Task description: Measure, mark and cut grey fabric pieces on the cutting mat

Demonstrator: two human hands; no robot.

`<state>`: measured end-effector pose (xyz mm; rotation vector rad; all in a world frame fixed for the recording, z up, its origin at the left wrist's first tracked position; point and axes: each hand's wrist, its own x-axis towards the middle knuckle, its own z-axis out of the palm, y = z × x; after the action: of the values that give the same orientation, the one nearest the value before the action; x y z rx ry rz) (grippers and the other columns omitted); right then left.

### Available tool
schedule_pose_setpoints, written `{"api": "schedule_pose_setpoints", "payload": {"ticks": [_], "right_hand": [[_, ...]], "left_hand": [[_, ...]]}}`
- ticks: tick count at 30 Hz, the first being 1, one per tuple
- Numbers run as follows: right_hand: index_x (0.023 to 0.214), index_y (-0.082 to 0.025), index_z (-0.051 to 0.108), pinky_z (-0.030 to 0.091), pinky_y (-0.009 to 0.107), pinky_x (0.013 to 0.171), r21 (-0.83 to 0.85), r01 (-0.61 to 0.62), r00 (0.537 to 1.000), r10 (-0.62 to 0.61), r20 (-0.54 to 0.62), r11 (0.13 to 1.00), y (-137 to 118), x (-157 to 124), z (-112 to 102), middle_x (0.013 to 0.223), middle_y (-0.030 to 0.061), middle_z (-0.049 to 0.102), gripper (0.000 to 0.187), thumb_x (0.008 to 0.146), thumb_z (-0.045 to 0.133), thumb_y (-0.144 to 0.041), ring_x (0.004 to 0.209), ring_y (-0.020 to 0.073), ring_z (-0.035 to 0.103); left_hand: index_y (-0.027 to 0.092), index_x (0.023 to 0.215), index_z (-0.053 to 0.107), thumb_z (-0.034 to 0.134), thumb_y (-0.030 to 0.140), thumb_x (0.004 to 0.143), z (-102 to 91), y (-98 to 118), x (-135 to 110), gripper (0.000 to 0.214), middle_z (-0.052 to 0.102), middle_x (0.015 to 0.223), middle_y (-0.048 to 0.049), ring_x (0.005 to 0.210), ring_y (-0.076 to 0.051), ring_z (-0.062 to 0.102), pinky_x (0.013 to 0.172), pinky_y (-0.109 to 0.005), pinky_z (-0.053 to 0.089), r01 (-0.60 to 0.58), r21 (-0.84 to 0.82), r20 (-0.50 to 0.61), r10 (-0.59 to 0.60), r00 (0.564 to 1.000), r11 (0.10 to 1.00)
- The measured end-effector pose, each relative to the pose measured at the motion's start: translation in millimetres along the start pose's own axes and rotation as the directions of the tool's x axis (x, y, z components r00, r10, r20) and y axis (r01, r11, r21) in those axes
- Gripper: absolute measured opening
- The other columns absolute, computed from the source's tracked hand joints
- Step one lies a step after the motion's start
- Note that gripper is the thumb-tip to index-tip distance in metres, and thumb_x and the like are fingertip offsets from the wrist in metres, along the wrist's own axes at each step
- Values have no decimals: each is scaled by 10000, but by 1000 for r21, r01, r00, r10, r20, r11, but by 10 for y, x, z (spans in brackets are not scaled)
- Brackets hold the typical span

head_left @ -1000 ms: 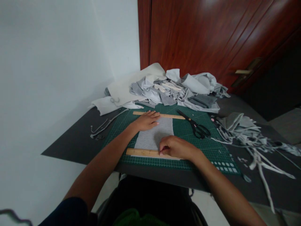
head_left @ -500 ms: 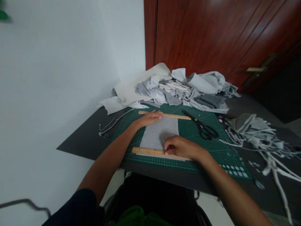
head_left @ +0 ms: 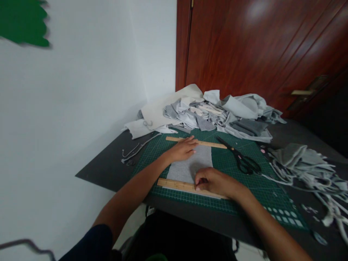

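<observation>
A piece of grey knit fabric [head_left: 181, 168] lies flat on the green cutting mat [head_left: 221, 159]. My left hand [head_left: 184, 149] rests on its far left part with fingers stretched out, partly covering the far wooden ruler [head_left: 210, 144]. Along the fabric's near edge lies a second wooden ruler [head_left: 174, 185]. My right hand [head_left: 213, 180] is closed, thumb and fingertips curled together at that near ruler, and hides its right part. A thin pale strip shows just below this ruler. Black-handled scissors [head_left: 241, 157] lie on the mat to the right of the fabric.
Grey and white cloth pieces [head_left: 201, 112] are heaped at the back against the wall and wooden door [head_left: 231, 47]. Cut strips and scraps [head_left: 304, 163] lie at the right. Thin cords [head_left: 138, 150] are on the black tabletop [head_left: 108, 165] at the left.
My left hand has shifted slightly right and nearer over the fabric, its fingers more spread. My right hand stays at the near ruler. The whole view has tilted up and left.
</observation>
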<state>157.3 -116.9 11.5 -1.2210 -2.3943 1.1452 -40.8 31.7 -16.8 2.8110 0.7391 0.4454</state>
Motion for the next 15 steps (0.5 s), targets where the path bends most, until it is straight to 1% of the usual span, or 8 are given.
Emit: {"api": "schedule_pose_setpoints", "payload": {"ticks": [2, 3, 6, 8, 9, 15], "right_hand": [[893, -193, 768, 417, 246, 651, 9, 1, 1000, -1, -7, 1000, 6, 1, 8, 790, 3, 700, 40, 869, 736, -197, 728, 156, 623], [895, -193, 767, 417, 248, 647, 16, -2, 1000, 2, -9, 1000, 9, 4, 11, 784, 4, 700, 41, 867, 739, -204, 720, 157, 620], [887, -198, 761, 417, 255, 639, 28, 2, 1000, -2, -10, 1000, 18, 13, 19, 768, 4, 695, 38, 863, 746, -221, 706, 162, 615], [881, -200, 758, 418, 256, 646, 21, 14, 1000, -14, -15, 1000, 15, 16, 20, 770, 2, 691, 29, 861, 745, -216, 713, 162, 614], [880, -199, 756, 418, 256, 649, 16, 16, 1000, -16, -16, 1000, 10, 16, 18, 771, 1, 688, 26, 860, 743, -209, 715, 161, 613], [870, -202, 763, 423, 259, 666, 18, 3, 1000, -3, -1, 1000, -3, 14, 8, 781, 3, 690, 30, 867, 735, -191, 731, 164, 615]], "left_hand": [[172, 1530, 467, 466, 408, 1073, 26, 131, -5, 514, 388, 1666, -92, 1607, -247, 178, 1298, -438, 190, -31, 78, 40, 28, 999, 996], [177, 1538, 452, 484, 458, 1064, 40, 185, -6, 552, 385, 1667, -98, 1605, -264, 184, 1298, -441, 182, -29, 113, 51, 23, 998, 993], [97, 1541, 415, 544, 638, 993, 69, 285, 1, 781, 373, 1652, -196, 1584, -336, 237, 1289, -445, 181, 9, 195, 64, -22, 998, 981], [52, 1533, 403, 532, 692, 973, 70, 302, 8, 860, 374, 1638, -237, 1570, -355, 268, 1282, -436, 186, 22, 218, 80, -41, 996, 976], [50, 1535, 396, 520, 700, 973, 67, 299, 12, 869, 377, 1636, -238, 1566, -350, 279, 1280, -428, 188, 22, 220, 86, -42, 995, 975], [94, 1580, 328, 523, 769, 921, 46, 244, 18, 963, 354, 1657, -215, 1568, -339, 281, 1275, -419, 172, 12, 206, 102, -34, 994, 978]]}}
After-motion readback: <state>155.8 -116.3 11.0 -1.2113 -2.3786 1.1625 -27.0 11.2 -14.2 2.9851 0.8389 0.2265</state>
